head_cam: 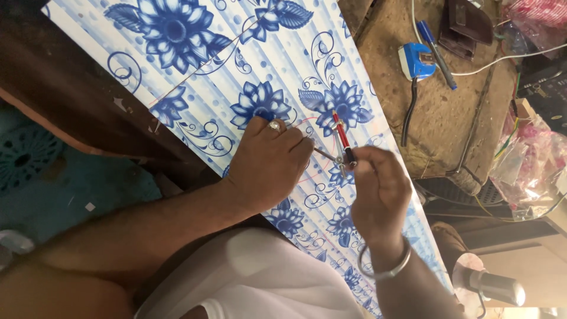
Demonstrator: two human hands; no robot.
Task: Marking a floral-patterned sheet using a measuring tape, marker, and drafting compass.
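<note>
Both hands meet over a long panel (236,77) printed with blue flowers and scrolls on white stripes, which runs on a slant from the upper left to the lower right of the view. Left hand (269,162), a ring on one finger, lies knuckles up on the panel with its fingers curled and pressed down near one leg of a drawing compass (341,142); whether the fingertips pinch that leg or only steady the sheet beside it is hard to tell, since the knuckles hide them. Right hand (378,183), a metal bangle (387,266) at the wrist, is closed around the hinge end of the compass, thumb and fingers clamped on it. The compass has a red pencil leg that lies up along a blue flower, and a thin metal leg that slants towards the left hand. A faint red arc (part of a circle, it seems) curves on the panel around the two hands.

Beside the panel, to the right, stands a worn brown surface (437,118). On it lie a blue tape measure (416,61), a blue pen (436,53) just beside it, a dark strap or cord below the tape, and a white cable (502,62). Crumpled clear plastic bags (528,165) with pink contents sit at the far right. A white garment (260,277) fills the lower middle of the view.
</note>
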